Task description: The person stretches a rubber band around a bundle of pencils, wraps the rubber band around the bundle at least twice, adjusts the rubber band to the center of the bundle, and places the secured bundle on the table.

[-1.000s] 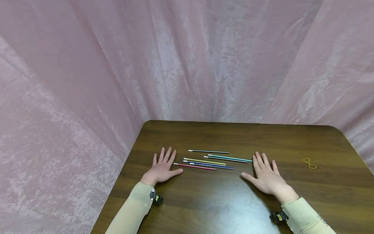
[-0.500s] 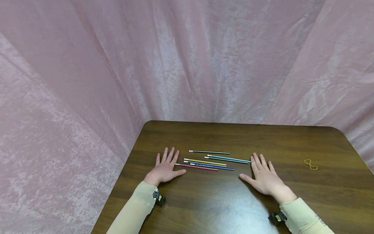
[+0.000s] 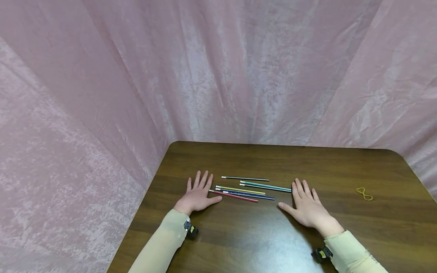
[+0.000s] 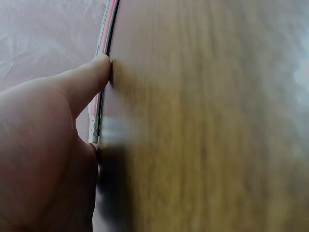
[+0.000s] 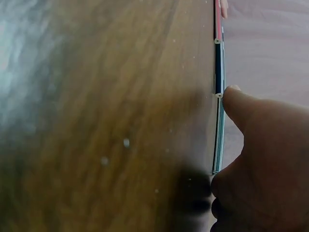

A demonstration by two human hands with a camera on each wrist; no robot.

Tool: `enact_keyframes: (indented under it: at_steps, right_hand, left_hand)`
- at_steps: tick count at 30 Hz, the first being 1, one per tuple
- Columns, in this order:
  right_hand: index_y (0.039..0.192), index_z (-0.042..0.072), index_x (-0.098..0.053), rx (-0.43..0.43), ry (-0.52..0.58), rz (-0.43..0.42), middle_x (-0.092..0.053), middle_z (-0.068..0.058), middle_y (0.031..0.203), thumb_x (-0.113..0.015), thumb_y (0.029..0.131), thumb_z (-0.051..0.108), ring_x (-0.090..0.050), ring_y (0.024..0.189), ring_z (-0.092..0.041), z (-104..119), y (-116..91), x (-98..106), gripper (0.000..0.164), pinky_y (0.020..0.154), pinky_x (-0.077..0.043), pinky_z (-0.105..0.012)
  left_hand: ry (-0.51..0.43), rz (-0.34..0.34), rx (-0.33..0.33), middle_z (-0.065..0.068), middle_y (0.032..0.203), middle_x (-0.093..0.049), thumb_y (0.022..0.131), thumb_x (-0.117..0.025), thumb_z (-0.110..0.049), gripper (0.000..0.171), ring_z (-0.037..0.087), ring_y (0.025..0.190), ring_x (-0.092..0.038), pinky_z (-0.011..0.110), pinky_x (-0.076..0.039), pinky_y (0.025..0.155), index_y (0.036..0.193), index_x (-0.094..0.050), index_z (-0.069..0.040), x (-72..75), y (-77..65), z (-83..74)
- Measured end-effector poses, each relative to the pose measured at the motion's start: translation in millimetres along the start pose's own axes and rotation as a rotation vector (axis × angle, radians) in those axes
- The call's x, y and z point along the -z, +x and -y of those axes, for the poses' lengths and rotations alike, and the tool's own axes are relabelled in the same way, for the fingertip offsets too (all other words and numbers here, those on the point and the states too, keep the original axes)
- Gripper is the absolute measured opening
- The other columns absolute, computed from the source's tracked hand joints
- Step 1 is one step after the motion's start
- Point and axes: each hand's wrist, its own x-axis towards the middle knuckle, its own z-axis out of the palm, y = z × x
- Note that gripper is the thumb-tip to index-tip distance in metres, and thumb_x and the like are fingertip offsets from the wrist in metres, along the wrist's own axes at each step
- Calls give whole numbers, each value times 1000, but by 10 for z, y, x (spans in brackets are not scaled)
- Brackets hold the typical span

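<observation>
ok, pencils lying on the counter, btwn my 2 hands. l grip spread wide, nothing held, red pencil end sat in the thumb-index gap. r grip also wide, fingers straight, holding nada, teal pencil end abt at my index. ends look uneven, so imo it's squaring-up: push inward slow, equal pressure both sides, fingers low so none rides up. dark pencil is apart, far side, prob needs drawing in. yellow band well off right, untouched.
</observation>
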Motion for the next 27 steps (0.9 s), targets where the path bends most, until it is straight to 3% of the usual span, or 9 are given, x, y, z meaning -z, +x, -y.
enact_keyframes:
  at_steps: [6,12,27]
  right_hand:
    - [162,-15,-22,7,7,7,-12,-35,171,-53,105,68,-6,157,-58,23,13,-8,105,119,-9,-76]
    - [162,-15,-22,10,-10,-4,-14,-36,170,-53,105,68,-9,156,-59,51,36,-8,105,119,-12,-76]
    - [162,-14,-23,44,0,-4,-16,-34,171,-57,101,70,-11,158,-55,239,97,-78,110,121,-14,-73]
  left_hand:
    - [27,-1,10,9,179,7,99,-44,-81,106,36,162,18,66,11,123,173,-5,-16,-11,37,-35]
    - [-6,-23,-11,11,180,6,98,-44,-83,110,38,162,18,69,12,121,173,-7,-11,-51,85,-64]
    - [33,-33,31,10,180,5,100,-46,-79,111,35,163,14,66,7,124,171,-3,-7,-67,149,-235]
